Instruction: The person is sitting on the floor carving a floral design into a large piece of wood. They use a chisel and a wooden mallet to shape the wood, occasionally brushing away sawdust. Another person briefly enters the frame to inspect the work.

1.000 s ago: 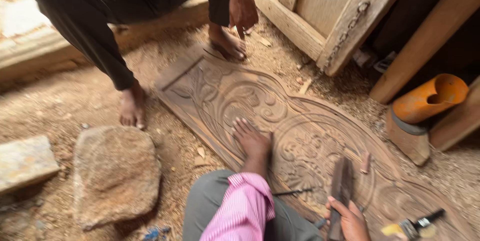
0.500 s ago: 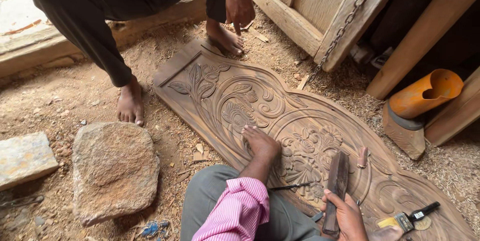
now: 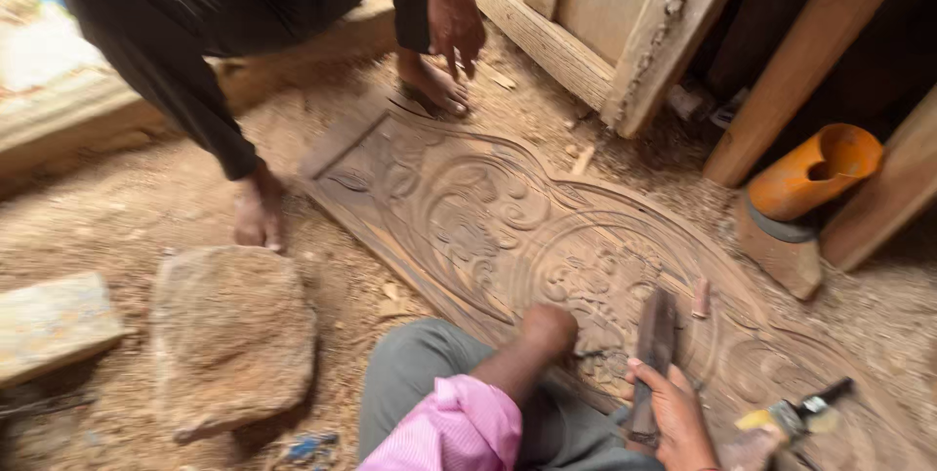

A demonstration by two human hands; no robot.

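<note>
Head view: your left hand (image 3: 549, 327) is balled into a fist on the carved panel (image 3: 488, 217), near its lower edge, just left of the round medallion in the middle. It looks closed around a thin chisel (image 3: 589, 355): a dark sliver shows just to the right of the knuckles, but blur hides the grip itself. The fist sits low on the wood, likely so the tip stays steady in the carving. The wrist is bent down, and the pink sleeve (image 3: 449, 432) comes up from the bottom edge of the picture over your grey-trousered knee (image 3: 429, 364).

Your right hand (image 3: 673, 412) is wrapped around the lower end of a dark wooden mallet (image 3: 652, 359), which stands nearly upright just right of the fist, its head above the medallion. Held so, it is placed to strike towards the chisel. The fingers are fully closed on the handle.

The panel lies flat on the sawdust floor (image 3: 127, 207), running from upper left to lower right. A small tool (image 3: 795, 412) with a yellow part lies by its lower right end. Another person squats at the far end, one bare foot (image 3: 259, 217) beside the panel's left edge, one hand (image 3: 457, 27) hanging loose above it. A flat stone (image 3: 234, 334) lies left of your knee.
</note>
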